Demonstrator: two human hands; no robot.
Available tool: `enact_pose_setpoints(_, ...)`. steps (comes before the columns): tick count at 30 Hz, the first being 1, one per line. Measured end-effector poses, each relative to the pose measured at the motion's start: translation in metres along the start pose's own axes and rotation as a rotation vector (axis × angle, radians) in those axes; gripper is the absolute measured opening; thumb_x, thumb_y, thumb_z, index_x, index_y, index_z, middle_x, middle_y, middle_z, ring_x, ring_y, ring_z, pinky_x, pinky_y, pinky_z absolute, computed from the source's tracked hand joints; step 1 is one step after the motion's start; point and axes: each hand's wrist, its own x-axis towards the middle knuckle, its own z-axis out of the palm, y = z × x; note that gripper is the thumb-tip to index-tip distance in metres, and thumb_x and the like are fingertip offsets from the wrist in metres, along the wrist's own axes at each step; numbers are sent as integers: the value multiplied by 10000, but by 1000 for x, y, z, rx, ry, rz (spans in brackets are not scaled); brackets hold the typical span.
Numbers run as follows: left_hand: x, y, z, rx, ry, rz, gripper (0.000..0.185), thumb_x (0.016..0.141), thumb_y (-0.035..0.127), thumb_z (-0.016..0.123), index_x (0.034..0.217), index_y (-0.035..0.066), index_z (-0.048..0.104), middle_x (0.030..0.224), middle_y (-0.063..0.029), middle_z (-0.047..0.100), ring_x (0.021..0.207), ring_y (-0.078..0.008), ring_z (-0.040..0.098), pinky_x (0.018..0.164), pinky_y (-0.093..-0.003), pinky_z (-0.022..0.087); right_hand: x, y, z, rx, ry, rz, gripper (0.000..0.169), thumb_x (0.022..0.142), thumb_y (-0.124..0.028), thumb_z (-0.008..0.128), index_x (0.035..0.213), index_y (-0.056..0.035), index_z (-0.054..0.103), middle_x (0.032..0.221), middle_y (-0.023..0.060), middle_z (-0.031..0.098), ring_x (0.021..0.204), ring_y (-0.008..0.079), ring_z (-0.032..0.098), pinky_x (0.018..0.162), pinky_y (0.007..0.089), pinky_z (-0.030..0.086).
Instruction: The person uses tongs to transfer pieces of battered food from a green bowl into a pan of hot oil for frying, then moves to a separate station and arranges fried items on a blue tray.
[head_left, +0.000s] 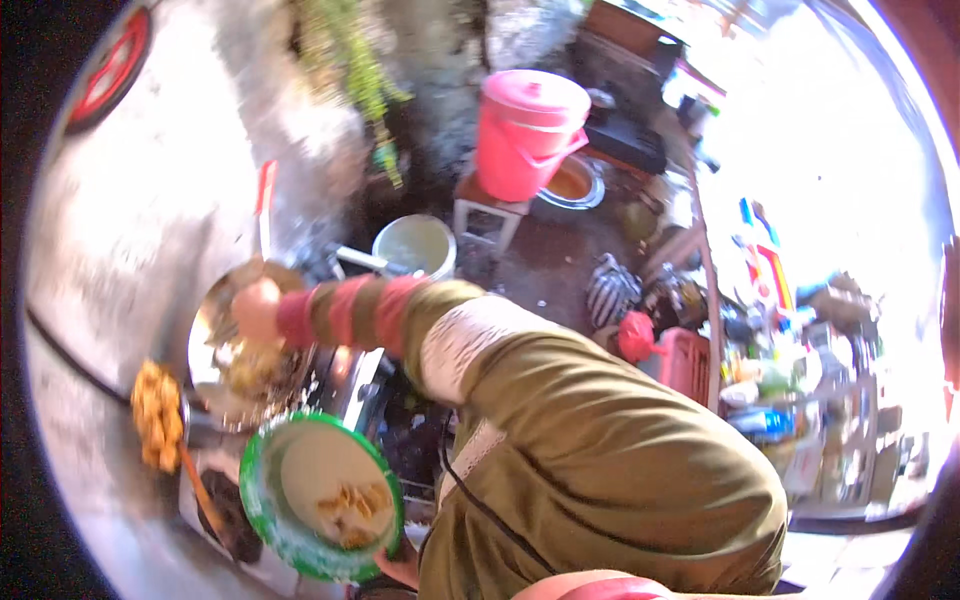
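My right hand (257, 309), in a striped sleeve, is blurred over a metal wok (214, 397) that holds oil and frying pieces; whether its fingers hold anything cannot be made out. A red-handled utensil (265, 199) leans at the wok's far rim. Nearer to me, my left hand (399, 564) grips the rim of a green basin (253, 517), tilted beside the wok. Pale batter (322, 457) and several light brown pieces (360, 506) lie in the basin. Golden fried pieces (157, 416) are heaped left of the wok, above a wooden handle (202, 491).
Beyond the stove (360, 390) stands a white bucket (414, 244) with a long-handled dipper across it. A lidded pink bucket (517, 150) rests on a small stool (491, 217), beside a metal basin (574, 184) of brownish liquid. Bags and a pink crate (684, 367) are at the right.
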Motion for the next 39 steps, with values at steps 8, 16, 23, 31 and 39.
enact_pose_setpoints(8,20,-9,71,177,-209,8,272,753,110,566,1004,6,570,1033,-105,569,952,-226,552,798,-348,476,-29,42,42,314,85,310,221,697,-287,653,823,-123,733,887,59,695,863,240,663,659,376,517)
enact_pose_setpoints(16,11,-15,90,206,-157,48,263,720,60,596,977,7,575,998,-98,570,927,-217,551,793,-340,471,-111,56,-16,1004,-197,224,392,778,-415,593,676,-47,681,563,98,616,490,210,609,484,342,510)
enact_pose_setpoints(23,-2,-30,107,247,-146,71,266,691,17,622,953,9,579,968,-92,572,906,-209,550,788,-333,466,-197,39,-12,915,-268,60,546,812,-503,513,673,-1,676,585,130,628,582,255,643,544,388,522)
enact_pose_setpoints(31,-3,-34,101,252,-108,92,281,658,-34,652,927,11,584,933,-85,574,882,-200,548,783,-325,461,-228,-12,19,497,-152,-89,479,738,-523,590,733,-59,710,751,157,671,734,322,661,604,426,507)
enact_pose_setpoints(39,1,-16,-2,151,76,172,306,625,-84,682,900,13,590,898,-78,576,858,-191,547,777,-317,456,-178,-5,33,554,-156,-190,476,662,-485,645,715,-14,682,688,182,640,688,357,647,554,538,464)
